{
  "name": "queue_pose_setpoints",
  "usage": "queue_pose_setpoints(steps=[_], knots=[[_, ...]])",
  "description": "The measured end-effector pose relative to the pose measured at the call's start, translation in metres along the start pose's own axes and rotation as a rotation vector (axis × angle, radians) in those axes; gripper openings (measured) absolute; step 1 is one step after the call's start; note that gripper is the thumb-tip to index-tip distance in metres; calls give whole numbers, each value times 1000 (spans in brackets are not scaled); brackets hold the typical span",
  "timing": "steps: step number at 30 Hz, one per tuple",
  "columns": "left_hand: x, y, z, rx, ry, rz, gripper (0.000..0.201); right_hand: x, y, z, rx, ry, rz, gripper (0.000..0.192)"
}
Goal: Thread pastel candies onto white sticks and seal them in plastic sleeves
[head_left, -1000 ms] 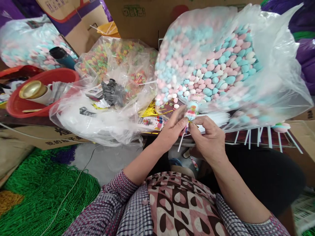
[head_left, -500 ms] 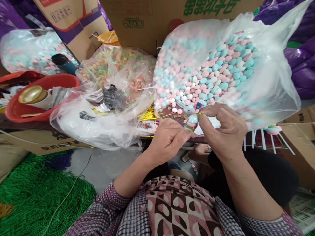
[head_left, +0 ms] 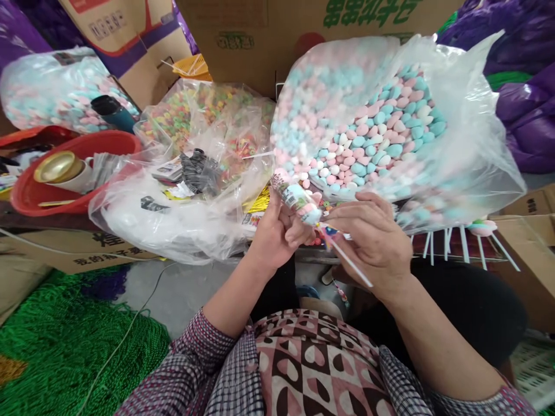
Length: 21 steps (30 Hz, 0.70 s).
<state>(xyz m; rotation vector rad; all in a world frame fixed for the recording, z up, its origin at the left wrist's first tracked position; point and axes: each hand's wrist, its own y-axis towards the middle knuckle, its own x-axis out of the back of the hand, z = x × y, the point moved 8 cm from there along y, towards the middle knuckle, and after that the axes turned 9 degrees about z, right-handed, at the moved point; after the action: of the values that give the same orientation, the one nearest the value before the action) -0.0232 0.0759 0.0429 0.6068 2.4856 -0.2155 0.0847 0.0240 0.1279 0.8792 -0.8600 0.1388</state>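
Note:
My left hand (head_left: 272,232) grips a wrapped candy skewer (head_left: 295,198) of pink and blue pieces on a white stick, tilted with its head up to the left. My right hand (head_left: 373,241) pinches the skewer's neck just below the candy, where a small tie sits, and the white stick (head_left: 351,264) runs down across its fingers. Both hands are in front of a large clear plastic bag (head_left: 468,150) full of pink, blue and white candies.
A second bag of coloured ring candies (head_left: 203,112) and crumpled plastic (head_left: 165,214) lie to the left. A red basin (head_left: 65,173) holds a gold-lidded cup. Finished skewers' sticks (head_left: 455,245) hang at right. Cardboard boxes (head_left: 260,34) stand behind; green netting (head_left: 78,341) covers the floor.
The skewer has swung from upright to slanting left, its stick now pointing down to the right. My left hand moved up around the candy head; my right hand dropped to the neck.

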Motion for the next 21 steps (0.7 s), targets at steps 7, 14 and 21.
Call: queue_pose_setpoints(steps=[7,14,21], knots=[[-4,-2,-11,-42,544,54,48,-31,-19,-3,67,5,185,16],[-30,-18,-1,46,844,405,61,-24,-29,-73,-459,466,64,14],[0,1,18,137,657,31,71,-7,-30,-51,-427,513,54,12]])
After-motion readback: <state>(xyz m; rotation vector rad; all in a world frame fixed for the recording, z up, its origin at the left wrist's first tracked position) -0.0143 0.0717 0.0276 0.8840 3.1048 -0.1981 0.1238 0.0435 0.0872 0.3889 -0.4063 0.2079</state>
